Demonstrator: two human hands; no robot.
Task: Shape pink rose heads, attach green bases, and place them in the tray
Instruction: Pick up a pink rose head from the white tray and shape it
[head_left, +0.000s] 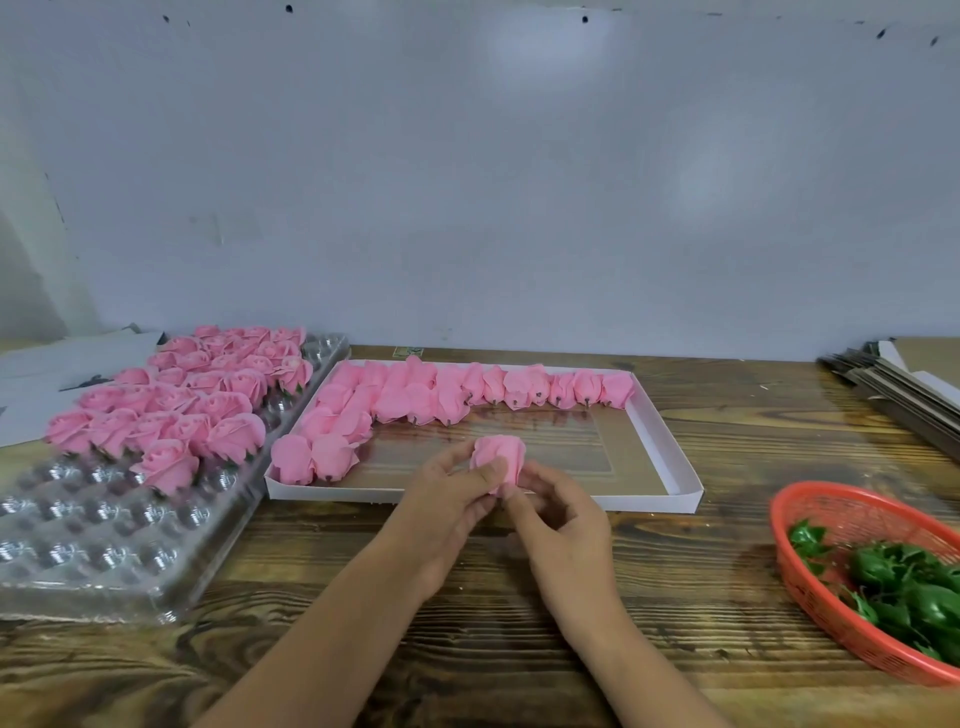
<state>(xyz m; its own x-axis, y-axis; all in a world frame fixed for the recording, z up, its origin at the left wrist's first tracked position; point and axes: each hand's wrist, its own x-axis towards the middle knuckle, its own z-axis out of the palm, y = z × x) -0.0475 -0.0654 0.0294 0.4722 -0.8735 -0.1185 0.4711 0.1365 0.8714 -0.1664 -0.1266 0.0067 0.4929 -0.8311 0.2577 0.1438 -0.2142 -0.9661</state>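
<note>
Pink rose head (500, 460) upright, bloom uppermost

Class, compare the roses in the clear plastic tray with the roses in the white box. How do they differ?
The roses in the clear plastic tray stand upright with opened, layered petals; the roses in the white box lie on their sides as closed buds. The tray seats its roses in separate cups; the box holds them in loose rows. Both sets are pink.

Two bare forearms, seemingly no sleeves
</note>
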